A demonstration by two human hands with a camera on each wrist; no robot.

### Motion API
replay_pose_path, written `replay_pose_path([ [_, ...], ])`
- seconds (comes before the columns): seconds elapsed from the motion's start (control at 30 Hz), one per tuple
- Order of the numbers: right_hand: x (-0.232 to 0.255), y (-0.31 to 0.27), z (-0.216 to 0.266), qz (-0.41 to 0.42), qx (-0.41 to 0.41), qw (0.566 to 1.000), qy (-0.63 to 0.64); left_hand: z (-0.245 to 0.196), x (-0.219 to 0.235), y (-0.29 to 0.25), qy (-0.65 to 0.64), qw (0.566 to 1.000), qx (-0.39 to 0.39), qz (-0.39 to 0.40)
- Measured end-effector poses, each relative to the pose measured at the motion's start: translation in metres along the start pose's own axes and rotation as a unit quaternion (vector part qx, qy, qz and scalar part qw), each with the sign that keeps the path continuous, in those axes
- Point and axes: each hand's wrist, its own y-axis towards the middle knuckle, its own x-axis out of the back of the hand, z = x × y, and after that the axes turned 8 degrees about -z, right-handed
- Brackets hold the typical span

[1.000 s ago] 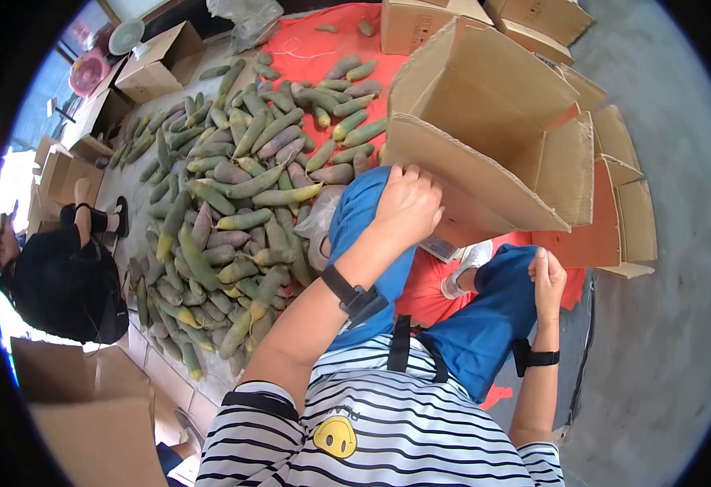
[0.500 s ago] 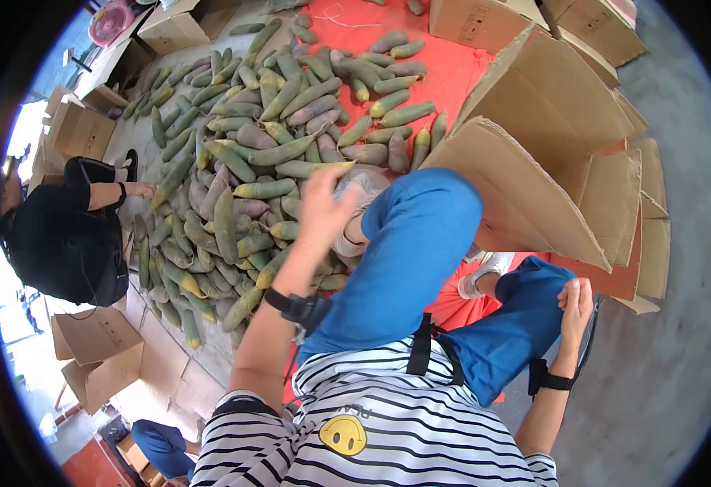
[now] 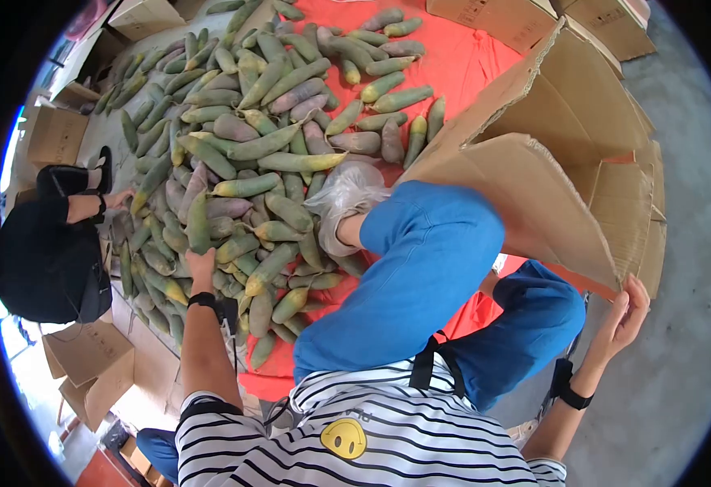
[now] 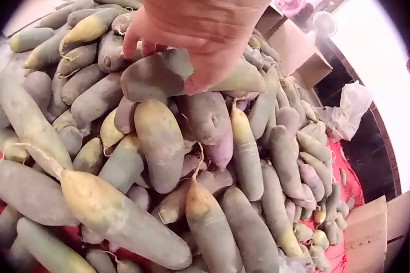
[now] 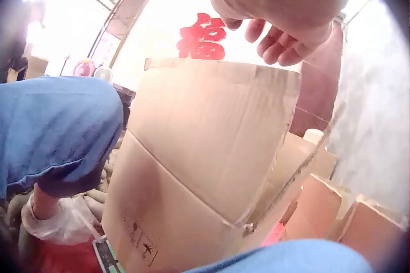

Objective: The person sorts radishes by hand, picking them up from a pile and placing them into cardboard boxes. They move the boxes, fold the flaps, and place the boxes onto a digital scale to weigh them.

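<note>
In the head view, the radish pile (image 3: 266,146) crowds the left hand (image 3: 201,264); grey floor (image 3: 700,243) leaves room outside the right hand (image 3: 627,311), near the carton flap's (image 3: 526,183) corner. The held radish (image 3: 198,221), left of centre, points up the frame, long axis near vertical. Left wrist: fingers (image 4: 132,39) clamp it at upper centre (the pile hems it), axis nearly level. Right wrist: loosely bent fingers (image 5: 272,46), slightly apart, hang above the flap's edge, upper right.
</note>
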Motion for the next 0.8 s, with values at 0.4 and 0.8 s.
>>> replay_pose_path([
  [0.4,0.008,0.037,0.223,0.306,0.137,0.925,0.178,-0.021,-0.019,-0.006,0.047,0.998,-0.007,0.036],
  [0.8,0.045,0.036,0.136,0.149,0.148,0.962,-0.174,-0.269,0.083,-0.196,-0.415,0.854,-0.121,0.291],
])
